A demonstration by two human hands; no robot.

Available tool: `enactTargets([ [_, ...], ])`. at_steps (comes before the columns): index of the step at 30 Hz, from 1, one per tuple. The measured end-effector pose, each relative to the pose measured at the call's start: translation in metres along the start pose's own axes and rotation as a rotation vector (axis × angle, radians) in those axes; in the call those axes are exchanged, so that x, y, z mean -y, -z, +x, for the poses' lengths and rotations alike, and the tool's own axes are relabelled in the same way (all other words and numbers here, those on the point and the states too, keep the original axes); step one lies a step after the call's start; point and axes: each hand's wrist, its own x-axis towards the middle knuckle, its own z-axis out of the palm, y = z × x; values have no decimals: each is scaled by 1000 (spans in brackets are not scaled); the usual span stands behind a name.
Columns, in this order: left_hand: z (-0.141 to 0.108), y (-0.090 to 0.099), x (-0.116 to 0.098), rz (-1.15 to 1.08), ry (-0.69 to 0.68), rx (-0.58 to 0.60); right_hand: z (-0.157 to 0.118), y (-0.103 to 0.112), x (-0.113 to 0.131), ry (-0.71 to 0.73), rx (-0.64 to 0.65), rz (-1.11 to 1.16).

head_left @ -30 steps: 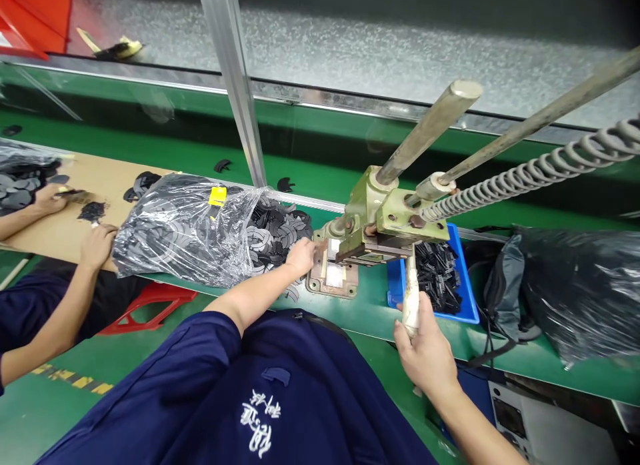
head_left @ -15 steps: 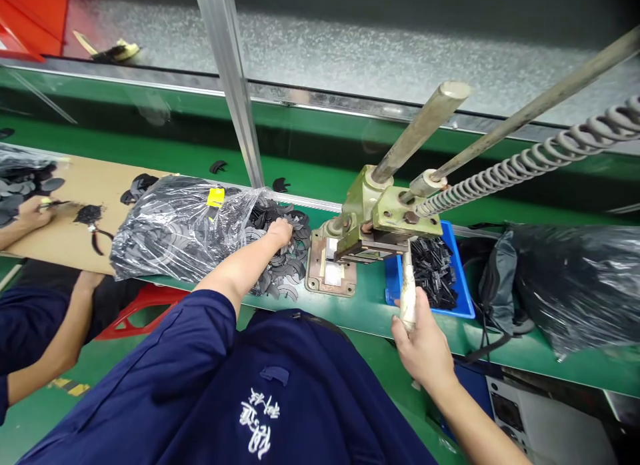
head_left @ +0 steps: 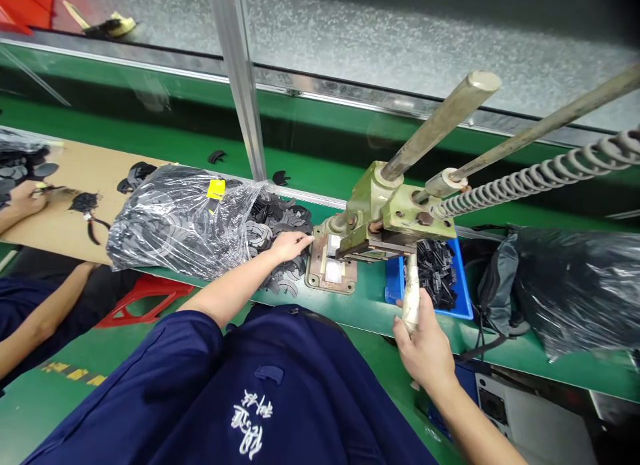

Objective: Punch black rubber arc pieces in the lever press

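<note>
My right hand [head_left: 427, 345] is wrapped round the pale, worn lever handle [head_left: 411, 295] of a green hand press [head_left: 373, 211]. My left hand [head_left: 293, 245] is at the left edge of the press's base plate [head_left: 320, 278], its fingers pressed together. Whatever they may pinch is too small or hidden to make out. Beneath and behind that hand lies a pile of dark grey curved plastic pieces [head_left: 285, 281], spilling from a clear plastic bag [head_left: 175, 225] with a yellow label. A pale block [head_left: 333, 270] sits on the base plate, below the raised press head.
A blue bin [head_left: 465, 288] of small black parts stands right of the press, then a dark bag [head_left: 495, 285] and a large black plastic sack [head_left: 575, 291]. A metal post [head_left: 240, 85] rises behind the bench. At left, a co-worker's hand [head_left: 27, 199] works near pliers [head_left: 95, 228].
My left hand has come out of the pile of curved pieces and moved right to the press base. My right hand stays on the lever. The view has shifted slightly.
</note>
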Motion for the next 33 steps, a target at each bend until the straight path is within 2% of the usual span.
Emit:
enactTargets([
  [5, 7, -57, -7, -545, 296, -54, 0, 2, 1, 27, -14, -13],
  [7, 13, -74, -10, -730, 416, -30, -1, 3, 2, 23, -17, -19],
  [11, 23, -93, -14, -858, 549, 65, -1, 1, 1, -3, -15, -18],
  [15, 30, -98, -17, -767, 619, 125, -1, 0, 1, -10, -22, -26],
  [19, 34, -99, -19, -667, 623, 166, -1, 1, 2, 10, -22, -41],
  [27, 34, -100, -17, -689, 671, 188, -2, 3, 5, -11, -5, -27],
  [33, 35, -96, -18, -701, 660, 268, -1, 2, 3, -44, 19, -15],
])
